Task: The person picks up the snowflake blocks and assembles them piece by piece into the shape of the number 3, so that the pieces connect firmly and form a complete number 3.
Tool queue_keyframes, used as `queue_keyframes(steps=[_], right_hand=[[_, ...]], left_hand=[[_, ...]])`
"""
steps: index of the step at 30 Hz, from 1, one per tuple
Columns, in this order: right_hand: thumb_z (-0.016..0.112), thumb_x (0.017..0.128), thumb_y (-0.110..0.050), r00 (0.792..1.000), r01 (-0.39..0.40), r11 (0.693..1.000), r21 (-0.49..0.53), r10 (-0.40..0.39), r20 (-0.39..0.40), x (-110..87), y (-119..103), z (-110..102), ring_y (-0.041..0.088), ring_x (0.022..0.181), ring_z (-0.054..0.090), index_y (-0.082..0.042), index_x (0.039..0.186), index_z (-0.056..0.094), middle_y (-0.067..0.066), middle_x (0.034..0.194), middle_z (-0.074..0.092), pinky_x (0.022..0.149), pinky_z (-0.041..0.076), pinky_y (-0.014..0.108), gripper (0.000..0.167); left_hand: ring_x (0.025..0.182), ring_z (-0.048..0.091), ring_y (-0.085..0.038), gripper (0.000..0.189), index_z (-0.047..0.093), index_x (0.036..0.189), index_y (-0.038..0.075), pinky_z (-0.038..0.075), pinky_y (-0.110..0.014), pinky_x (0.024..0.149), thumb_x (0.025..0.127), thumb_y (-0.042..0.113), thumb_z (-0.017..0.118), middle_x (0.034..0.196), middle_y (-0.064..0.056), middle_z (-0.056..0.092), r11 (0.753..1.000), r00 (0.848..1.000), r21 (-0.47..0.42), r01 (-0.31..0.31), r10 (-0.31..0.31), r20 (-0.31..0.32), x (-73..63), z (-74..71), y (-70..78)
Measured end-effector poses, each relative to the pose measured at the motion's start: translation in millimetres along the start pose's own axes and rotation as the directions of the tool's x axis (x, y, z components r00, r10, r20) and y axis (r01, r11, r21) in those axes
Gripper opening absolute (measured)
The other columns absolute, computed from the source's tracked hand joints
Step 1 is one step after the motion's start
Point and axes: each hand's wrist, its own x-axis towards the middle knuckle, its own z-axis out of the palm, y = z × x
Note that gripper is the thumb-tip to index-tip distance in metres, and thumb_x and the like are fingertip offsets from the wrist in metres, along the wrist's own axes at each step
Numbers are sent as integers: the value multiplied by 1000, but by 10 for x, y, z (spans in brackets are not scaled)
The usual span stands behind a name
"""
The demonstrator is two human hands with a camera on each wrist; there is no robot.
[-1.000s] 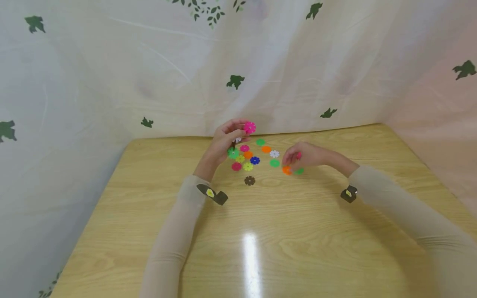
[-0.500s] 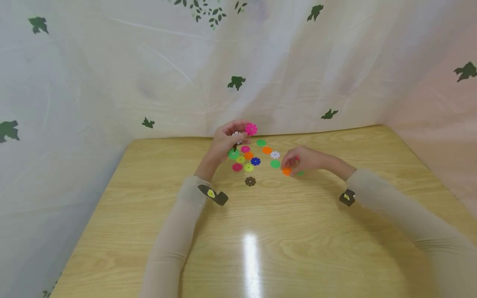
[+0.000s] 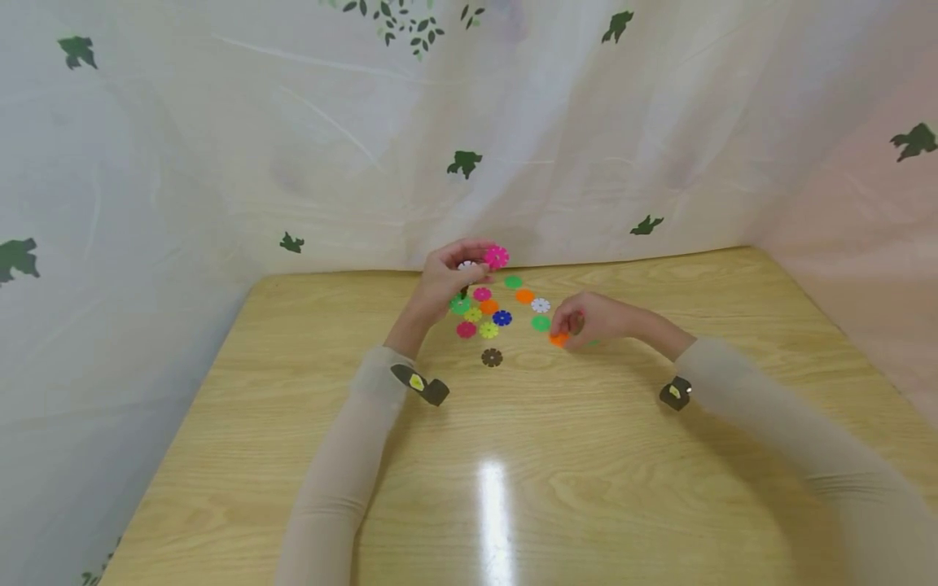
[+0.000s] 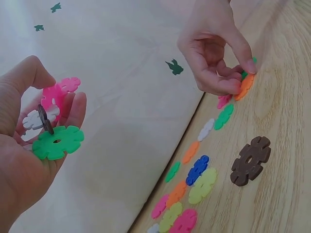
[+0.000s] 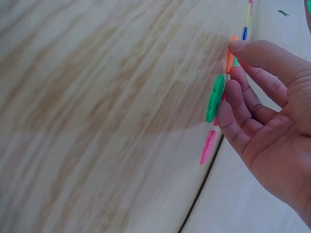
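My left hand [image 3: 442,283] holds a joined set of plastic snowflake discs above the far side of the table. In the left wrist view these are a pink disc [image 4: 52,98], a white one [image 4: 33,120], a brown one [image 4: 45,120] seen edge-on and a green one [image 4: 58,143]. Over on the right, my right hand [image 3: 597,316] pinches an orange disc [image 4: 245,88] between thumb and fingers, low at the tabletop. A green disc [image 5: 215,98] lies close by its curled fingers, and a pink disc [image 5: 208,147] is a little apart.
Between the hands, several loose discs lie scattered, among them a blue one [image 3: 501,318], a white one [image 3: 541,305] and a yellow one [image 3: 488,330]. A brown disc [image 3: 492,357] lies nearer on the wooden table [image 3: 586,464]. A pale curtain [image 3: 330,163] hangs behind.
My right hand has lowered and moved slightly left, and its fingers now grip the orange disc, shifting it a little left. The left hand stays nearly still with its joined discs.
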Motion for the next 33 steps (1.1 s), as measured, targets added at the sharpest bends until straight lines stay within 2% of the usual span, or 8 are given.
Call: queue_keyframes(steps=[5,7,12,18,22,26,29,33], right_hand=[[83,79,1,1000,-15,1000,-5,15,1,32,-9,3,20,84,58,1,103,71,14,91,66,72,52,22,27],[83,79,0,1000,-25,1000,-16,26,1,40,-10,-4,20,84,58,1,103,71,13,91,66,72,52,22,27],[84,80,-3,999,-45,999,-30,45,-6,43,-10,-26,20,84,57,1,101,71,13,93,67,71,50,21,26],[84,81,-4,998,-55,998,-25,55,-3,43,-10,-36,19,84,57,2,98,69,14,93,68,71,49,19,24],[85,79,-3,999,-33,999,-12,33,-1,55,-21,-33,20,83,58,1,96,67,13,91,66,71,50,20,25],[83,81,-2,1000,-1,1000,18,1,-4,81,-19,-5,18,83,60,-1,93,65,13,90,67,73,52,22,22],[80,85,-3,999,11,999,31,-10,-34,109,-44,3,16,83,62,-2,94,66,11,90,68,74,53,22,17],[77,89,-7,991,7,997,74,3,-130,154,-129,-35,18,84,64,-3,101,69,10,93,70,74,55,25,15]], left_hand=[[83,68,-16,36,62,128,-11,64,-28,78,92,-11,60,99,-5,65,1000,1000,-3,-19,19,9,4,4,-22],[83,68,-16,36,62,127,-11,64,-28,77,91,-11,60,99,-5,65,1000,1000,3,-24,24,10,3,4,-25],[87,68,-19,36,62,127,-11,63,-42,85,92,-11,61,100,-5,65,999,999,14,-32,32,15,3,0,-19],[89,67,-16,35,60,127,-13,63,-40,84,92,-12,61,100,-4,66,999,999,7,-35,35,22,0,4,-8],[91,67,-21,36,61,127,-13,62,-44,87,92,-12,61,100,-4,66,999,999,15,-31,31,20,-1,2,6],[89,67,-18,35,61,127,-13,64,-30,79,92,-11,62,100,-3,66,999,999,8,-35,35,24,-1,3,-4],[88,67,-15,35,60,127,-13,64,-28,78,92,-11,61,100,-3,66,999,999,4,-42,42,29,-4,1,-9],[87,67,-15,35,61,127,-13,64,-30,78,92,-11,60,99,-4,65,998,998,10,-54,54,22,-4,-2,3]])
